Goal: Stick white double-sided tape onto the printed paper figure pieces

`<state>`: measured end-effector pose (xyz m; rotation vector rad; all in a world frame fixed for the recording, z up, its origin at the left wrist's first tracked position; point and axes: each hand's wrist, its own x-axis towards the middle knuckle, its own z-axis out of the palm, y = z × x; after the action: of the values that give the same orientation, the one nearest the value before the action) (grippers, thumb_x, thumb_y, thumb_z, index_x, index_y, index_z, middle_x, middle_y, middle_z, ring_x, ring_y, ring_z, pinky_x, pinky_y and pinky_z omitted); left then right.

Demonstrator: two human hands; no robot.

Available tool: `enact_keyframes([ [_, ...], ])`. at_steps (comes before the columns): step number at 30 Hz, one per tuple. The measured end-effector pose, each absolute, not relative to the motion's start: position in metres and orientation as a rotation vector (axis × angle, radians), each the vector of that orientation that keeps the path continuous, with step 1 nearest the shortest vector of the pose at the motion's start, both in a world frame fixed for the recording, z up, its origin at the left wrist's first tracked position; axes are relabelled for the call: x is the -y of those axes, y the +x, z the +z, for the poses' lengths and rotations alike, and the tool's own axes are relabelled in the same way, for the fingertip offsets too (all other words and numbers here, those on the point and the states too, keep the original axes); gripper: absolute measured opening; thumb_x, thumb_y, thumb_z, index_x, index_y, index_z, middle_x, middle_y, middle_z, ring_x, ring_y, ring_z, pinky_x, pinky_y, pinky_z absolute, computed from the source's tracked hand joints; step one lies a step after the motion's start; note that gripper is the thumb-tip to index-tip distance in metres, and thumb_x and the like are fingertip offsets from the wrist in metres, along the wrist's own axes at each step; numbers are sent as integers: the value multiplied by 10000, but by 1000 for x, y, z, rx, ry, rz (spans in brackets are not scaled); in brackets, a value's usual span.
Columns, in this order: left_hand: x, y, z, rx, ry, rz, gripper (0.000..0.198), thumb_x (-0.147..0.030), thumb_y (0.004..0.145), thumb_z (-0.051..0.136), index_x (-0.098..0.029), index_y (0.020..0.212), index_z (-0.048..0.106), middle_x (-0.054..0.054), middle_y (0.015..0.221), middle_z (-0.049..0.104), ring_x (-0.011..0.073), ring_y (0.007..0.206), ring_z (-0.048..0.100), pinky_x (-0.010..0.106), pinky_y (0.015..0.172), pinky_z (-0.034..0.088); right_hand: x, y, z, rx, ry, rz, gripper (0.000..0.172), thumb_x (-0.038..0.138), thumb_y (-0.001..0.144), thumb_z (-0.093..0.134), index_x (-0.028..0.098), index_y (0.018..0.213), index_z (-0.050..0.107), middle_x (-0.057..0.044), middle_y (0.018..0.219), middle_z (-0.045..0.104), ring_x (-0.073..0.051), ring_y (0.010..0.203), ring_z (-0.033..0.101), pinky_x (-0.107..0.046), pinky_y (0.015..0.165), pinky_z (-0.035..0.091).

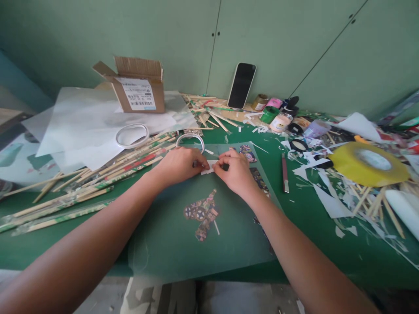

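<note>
Both my hands meet over a clear plastic sheet (pixel 170 244) on the green table (pixel 304 218). My left hand (pixel 181 165) is closed, its fingertips pinching one end of a small white strip (pixel 209 167). My right hand (pixel 234 171) is closed too, pinching the strip's other end. A tape ring (pixel 190 138) lies just beyond my left hand. A patterned paper cutout (pixel 202 213) lies on the sheet nearer to me, apart from both hands.
Paper-wrapped sticks (pixel 98 174) fan out at left, beside a second tape ring (pixel 132 135), white sheets and a cardboard box (pixel 139 85). A craft knife (pixel 284 172), a yellow tape roll (pixel 368 163), paint jars (pixel 275 114) and paper scraps crowd the right. A phone (pixel 241 85) leans on the wall.
</note>
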<state>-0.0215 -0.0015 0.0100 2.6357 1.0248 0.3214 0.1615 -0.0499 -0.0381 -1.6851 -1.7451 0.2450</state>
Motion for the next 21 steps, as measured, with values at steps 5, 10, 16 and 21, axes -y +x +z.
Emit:
enact_keyframes([
  [5, 8, -22, 18, -1089, 2740, 206, 236, -260, 823, 593, -336, 952, 775, -12, 933, 720, 187, 826, 663, 252, 648, 446, 52, 162, -37, 1733, -1714, 192, 152, 247, 731, 708, 228, 652, 580, -80, 924, 627, -322, 1053, 563, -499, 979, 364],
  [10, 12, -22, 23, -1083, 2747, 176, 252, -207, 788, 571, -312, 895, 774, -19, 962, 735, 194, 832, 662, 255, 649, 455, 49, 170, -36, 1654, -1781, 234, 176, 234, 718, 695, 226, 791, 535, -79, 891, 610, -279, 904, 569, -451, 866, 432],
  [16, 4, -27, 24, -1288, 2756, 480, 342, -155, 748, 531, -222, 1036, 703, 50, 1021, 714, 244, 939, 638, 354, 813, 467, 49, 171, -31, 1615, -1623, 209, 99, 191, 797, 531, 214, 822, 623, -84, 919, 660, -247, 869, 587, -434, 840, 452],
  [21, -5, -34, 18, -1475, 2861, 367, 194, -242, 846, 546, -194, 951, 701, 112, 1094, 667, 337, 1090, 555, 485, 919, 384, 50, 167, -26, 1684, -1425, 280, 179, 196, 829, 520, 195, 884, 690, -69, 899, 700, -217, 848, 644, -407, 827, 508],
])
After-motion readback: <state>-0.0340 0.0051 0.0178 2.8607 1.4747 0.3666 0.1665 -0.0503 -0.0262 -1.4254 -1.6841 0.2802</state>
